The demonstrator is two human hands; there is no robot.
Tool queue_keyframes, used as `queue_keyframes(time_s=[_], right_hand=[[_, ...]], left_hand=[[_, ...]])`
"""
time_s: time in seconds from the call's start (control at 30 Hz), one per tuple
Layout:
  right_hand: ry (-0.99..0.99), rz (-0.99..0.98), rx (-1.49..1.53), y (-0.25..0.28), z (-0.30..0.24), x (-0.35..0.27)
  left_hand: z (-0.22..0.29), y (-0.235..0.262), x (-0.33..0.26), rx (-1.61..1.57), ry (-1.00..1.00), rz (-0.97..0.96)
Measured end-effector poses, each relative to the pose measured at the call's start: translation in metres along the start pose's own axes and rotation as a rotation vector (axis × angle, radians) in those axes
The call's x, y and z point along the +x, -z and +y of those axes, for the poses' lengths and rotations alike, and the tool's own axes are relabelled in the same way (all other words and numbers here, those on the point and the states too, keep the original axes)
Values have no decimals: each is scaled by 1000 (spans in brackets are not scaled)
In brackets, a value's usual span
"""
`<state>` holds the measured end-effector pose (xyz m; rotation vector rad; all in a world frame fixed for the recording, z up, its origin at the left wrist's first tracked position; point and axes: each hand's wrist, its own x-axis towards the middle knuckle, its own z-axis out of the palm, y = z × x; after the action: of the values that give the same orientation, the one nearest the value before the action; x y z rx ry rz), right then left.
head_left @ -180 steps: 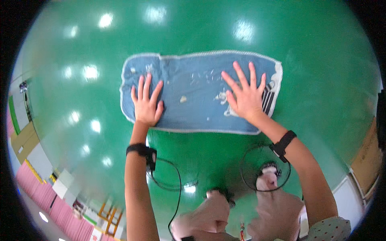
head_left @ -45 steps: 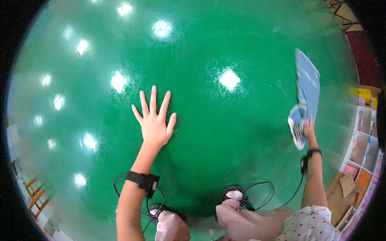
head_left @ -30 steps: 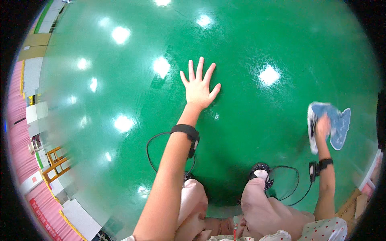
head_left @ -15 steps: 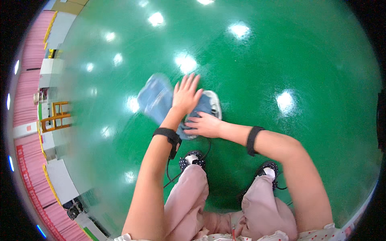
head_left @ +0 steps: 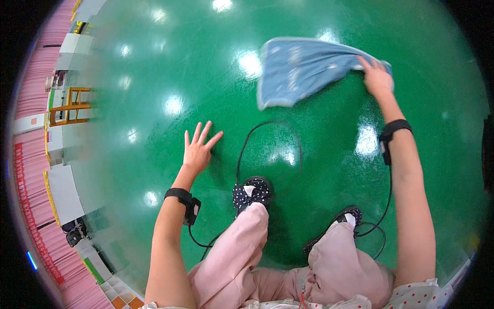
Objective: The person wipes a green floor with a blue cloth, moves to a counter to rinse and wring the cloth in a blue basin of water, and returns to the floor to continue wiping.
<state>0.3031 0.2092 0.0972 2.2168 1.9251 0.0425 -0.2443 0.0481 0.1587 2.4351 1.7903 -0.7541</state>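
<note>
The blue cloth (head_left: 298, 72) is stretching across the top of the frame, from the upper middle toward the upper right, over the green floor (head_left: 329, 154); its left end is spreading wide, while its right end is narrowing into folds; I cannot tell whether all of it is touching the floor. The right hand (head_left: 379, 81), in the upper right, seems to be grasping this gathered end; how tightly the fingers are closing, I cannot tell. The left hand (head_left: 197, 154), left of the centre, is holding nothing; its fingers are standing apart, and whether they are pressing on the floor or only hovering, the view is not showing.

In my judgement, the step in hand is guiding the cloth by one end; for doing this well, the right hand should be keeping low and the grip firm but not crushing, so that the wide end is following flat and is not curling under; if the folds are growing, the free left hand could be helping to smooth them. The black cable (head_left: 239, 157) is making a loop in the middle of the frame, below the cloth and just beside the left shoe (head_left: 262, 191); the cloth could be catching there, so a path above this loop is looking safer.
</note>
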Motion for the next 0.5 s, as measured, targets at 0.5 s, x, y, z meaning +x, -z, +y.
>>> queue_keyframes(time_s=[0.5], right_hand=[[-493,-309,-71,-111,211,-295]], left_hand=[[-12,229,87,320,-320,-179]])
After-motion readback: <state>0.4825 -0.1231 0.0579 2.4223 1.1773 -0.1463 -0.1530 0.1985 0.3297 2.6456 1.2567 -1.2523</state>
